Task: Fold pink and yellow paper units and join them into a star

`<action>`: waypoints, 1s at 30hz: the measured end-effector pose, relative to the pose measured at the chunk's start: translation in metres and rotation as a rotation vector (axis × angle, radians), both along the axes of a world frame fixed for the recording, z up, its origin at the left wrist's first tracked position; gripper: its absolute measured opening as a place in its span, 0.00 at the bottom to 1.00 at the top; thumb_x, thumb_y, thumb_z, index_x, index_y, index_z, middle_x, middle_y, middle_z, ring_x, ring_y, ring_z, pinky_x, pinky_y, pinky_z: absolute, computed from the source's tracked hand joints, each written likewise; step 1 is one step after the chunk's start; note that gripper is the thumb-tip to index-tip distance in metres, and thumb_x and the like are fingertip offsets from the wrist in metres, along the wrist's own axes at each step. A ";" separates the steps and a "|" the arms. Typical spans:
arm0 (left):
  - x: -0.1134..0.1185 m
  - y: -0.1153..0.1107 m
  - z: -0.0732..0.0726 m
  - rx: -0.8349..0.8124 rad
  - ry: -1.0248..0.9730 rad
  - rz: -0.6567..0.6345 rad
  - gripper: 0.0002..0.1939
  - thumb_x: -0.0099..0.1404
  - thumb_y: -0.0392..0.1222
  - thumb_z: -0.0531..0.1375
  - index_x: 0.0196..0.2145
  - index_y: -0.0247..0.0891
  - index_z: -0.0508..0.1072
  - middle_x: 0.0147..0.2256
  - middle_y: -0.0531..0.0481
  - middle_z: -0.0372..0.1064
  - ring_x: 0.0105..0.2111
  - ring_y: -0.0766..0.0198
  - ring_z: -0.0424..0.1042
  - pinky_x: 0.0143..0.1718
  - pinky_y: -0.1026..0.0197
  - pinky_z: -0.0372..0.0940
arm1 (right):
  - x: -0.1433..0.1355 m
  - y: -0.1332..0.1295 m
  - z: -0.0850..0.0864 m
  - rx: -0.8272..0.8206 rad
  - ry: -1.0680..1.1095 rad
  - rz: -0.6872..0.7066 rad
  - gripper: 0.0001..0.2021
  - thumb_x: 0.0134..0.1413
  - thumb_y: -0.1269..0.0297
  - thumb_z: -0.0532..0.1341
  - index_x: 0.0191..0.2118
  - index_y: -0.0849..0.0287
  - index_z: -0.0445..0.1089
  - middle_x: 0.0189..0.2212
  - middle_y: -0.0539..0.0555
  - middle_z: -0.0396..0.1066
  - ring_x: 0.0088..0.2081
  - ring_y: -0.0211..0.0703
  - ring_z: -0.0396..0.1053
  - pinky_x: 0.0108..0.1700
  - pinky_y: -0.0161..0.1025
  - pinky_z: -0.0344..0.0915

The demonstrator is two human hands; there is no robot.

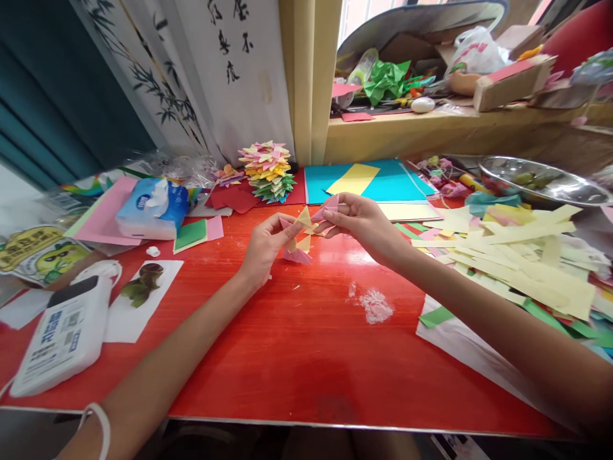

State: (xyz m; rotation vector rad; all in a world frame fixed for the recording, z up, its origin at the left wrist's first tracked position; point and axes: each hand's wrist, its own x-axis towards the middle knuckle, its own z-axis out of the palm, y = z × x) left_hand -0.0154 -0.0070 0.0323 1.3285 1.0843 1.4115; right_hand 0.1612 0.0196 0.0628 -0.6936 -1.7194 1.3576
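Between both hands, just above the red table (268,358), is a folded paper piece (303,244) made of pink and pale yellow pointed units. My left hand (271,246) pinches its left side between thumb and fingers. On the right side, my right hand (357,220) grips a pink folded paper unit (330,206) that touches or sits close to the yellow points; whether they are joined I cannot tell. Behind my left hand stands a layered paper stack (268,172) of pointed units in pink, yellow and green.
Blue paper sheets (397,179) lie at the back. Many paper strips (527,255) are heaped at right, before a metal bowl (546,179). On the left are a tissue pack (153,207), a white box-like device (67,338) and green-and-pink paper (196,234). White residue (376,306) marks the tabletop.
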 end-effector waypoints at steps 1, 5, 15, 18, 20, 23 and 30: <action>0.000 0.000 0.000 0.012 -0.006 0.010 0.10 0.52 0.45 0.62 0.28 0.36 0.70 0.24 0.54 0.65 0.23 0.72 0.63 0.24 0.68 0.58 | 0.000 -0.001 0.001 0.002 -0.010 -0.002 0.11 0.52 0.57 0.56 0.33 0.61 0.59 0.38 0.58 0.70 0.34 0.37 0.71 0.36 0.37 0.68; 0.001 -0.001 0.001 0.049 -0.014 0.025 0.10 0.52 0.43 0.63 0.30 0.36 0.69 0.27 0.53 0.66 0.25 0.71 0.64 0.28 0.67 0.61 | 0.000 -0.002 0.004 0.022 -0.034 -0.027 0.12 0.52 0.55 0.55 0.33 0.61 0.58 0.37 0.57 0.70 0.31 0.35 0.71 0.34 0.35 0.68; 0.007 -0.007 0.008 0.171 -0.012 -0.006 0.09 0.53 0.42 0.61 0.30 0.38 0.64 0.32 0.52 0.70 0.36 0.64 0.71 0.40 0.60 0.64 | 0.001 -0.010 0.009 0.277 -0.177 -0.074 0.12 0.54 0.56 0.54 0.34 0.61 0.62 0.31 0.53 0.69 0.28 0.34 0.68 0.29 0.33 0.66; 0.008 -0.009 0.009 0.196 -0.026 -0.020 0.09 0.53 0.41 0.61 0.29 0.38 0.64 0.33 0.52 0.70 0.38 0.64 0.71 0.42 0.59 0.64 | 0.003 -0.012 0.012 0.420 -0.226 -0.149 0.10 0.54 0.59 0.54 0.33 0.61 0.64 0.26 0.51 0.68 0.26 0.33 0.67 0.29 0.33 0.65; 0.009 -0.010 0.011 0.214 -0.036 -0.032 0.08 0.53 0.40 0.61 0.29 0.38 0.64 0.33 0.53 0.70 0.37 0.64 0.71 0.42 0.59 0.64 | 0.004 -0.013 0.013 0.485 -0.270 -0.185 0.09 0.54 0.61 0.54 0.34 0.61 0.66 0.25 0.50 0.68 0.25 0.32 0.67 0.29 0.33 0.64; 0.010 -0.011 0.012 0.238 -0.049 -0.045 0.07 0.54 0.39 0.61 0.28 0.38 0.64 0.32 0.53 0.70 0.37 0.64 0.71 0.41 0.59 0.64 | 0.005 -0.015 0.014 0.541 -0.320 -0.222 0.09 0.55 0.61 0.53 0.34 0.60 0.67 0.27 0.50 0.69 0.27 0.33 0.67 0.30 0.33 0.64; 0.011 -0.013 0.012 0.231 -0.029 -0.026 0.09 0.53 0.42 0.61 0.28 0.38 0.64 0.32 0.53 0.71 0.36 0.64 0.71 0.41 0.58 0.64 | 0.005 -0.017 0.012 0.575 -0.380 -0.231 0.11 0.56 0.59 0.51 0.36 0.58 0.67 0.31 0.52 0.70 0.31 0.36 0.68 0.34 0.35 0.65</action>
